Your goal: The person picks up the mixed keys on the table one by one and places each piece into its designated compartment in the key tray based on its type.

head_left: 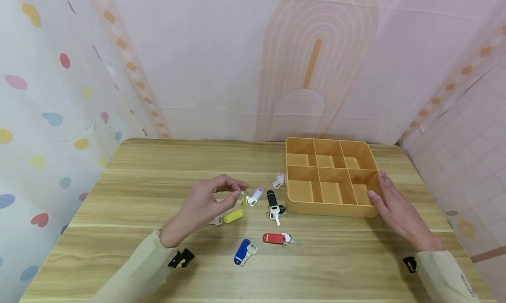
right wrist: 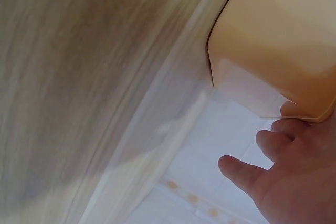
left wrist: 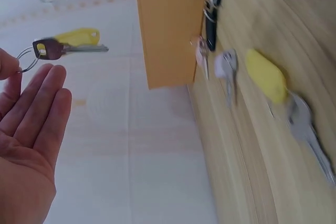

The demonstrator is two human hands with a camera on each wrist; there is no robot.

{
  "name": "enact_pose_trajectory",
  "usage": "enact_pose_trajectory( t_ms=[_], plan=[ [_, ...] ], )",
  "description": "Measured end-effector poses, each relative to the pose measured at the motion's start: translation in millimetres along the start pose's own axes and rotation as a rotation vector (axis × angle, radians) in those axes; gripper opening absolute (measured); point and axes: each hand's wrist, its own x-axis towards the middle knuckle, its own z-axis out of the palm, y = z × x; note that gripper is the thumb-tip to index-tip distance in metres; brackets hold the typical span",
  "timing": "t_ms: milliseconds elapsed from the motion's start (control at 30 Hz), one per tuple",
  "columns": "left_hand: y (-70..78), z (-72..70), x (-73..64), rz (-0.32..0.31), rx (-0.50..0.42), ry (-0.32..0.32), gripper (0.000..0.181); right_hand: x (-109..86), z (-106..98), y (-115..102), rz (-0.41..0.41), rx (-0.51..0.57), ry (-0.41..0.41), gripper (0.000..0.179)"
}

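Between thumb and forefinger, my left hand [head_left: 207, 202] pinches a metal ring carrying a key [left wrist: 50, 49] with a yellow tag [left wrist: 79, 36]. It hangs above the table, and the other fingers are extended. My right hand [head_left: 401, 215] grips the right side of an orange divided box [head_left: 332, 209], thumb at the rim near the front corner and fingers along the outer wall. Below the left hand lies another key with a yellow tag [head_left: 234, 215]. Close by are keys with a lilac tag [head_left: 258, 194], a pink tag [head_left: 280, 178] and a black tag [head_left: 271, 198].
Nearer the front edge lie a key with a red tag [head_left: 272, 238] and one with a blue tag [head_left: 242, 251]. The box stands toward the back right of the wooden table [head_left: 166, 162]. Patterned cloth [head_left: 205, 66] hangs behind and at both sides.
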Motion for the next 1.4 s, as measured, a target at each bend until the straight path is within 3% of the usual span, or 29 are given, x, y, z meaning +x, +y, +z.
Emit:
enact_pose_trajectory(
  t_ms=[133, 467, 833, 1100, 1400],
  plan=[
    [4.7, 10.8, 12.2, -0.002, -0.084, 0.001, 0.006, 0.4, 1, -1, 0.002, 0.001, 0.002, 0.072],
    [8.7, 39.7, 42.8, 0.083, -0.215, -0.026, 0.003, 1.6, 2, -5, 0.005, -0.001, 0.010, 0.072],
    [7.7, 67.6, 70.0, 0.113, -0.169, -0.051, 0.008, 2.1, 4, -6, 0.012, -0.003, 0.012, 0.071],
    [3.5, 85.6, 86.8, 0.179, -0.103, -0.063, 0.008, 1.1, 4, -8, 0.031, 0.008, 0.004, 0.072],
    [-4.1, 99.3, 94.9, 0.156, -0.056, -0.105, 0.010, 0.9, 5, -10, 0.026, 0.013, 0.001, 0.072]
  ],
)
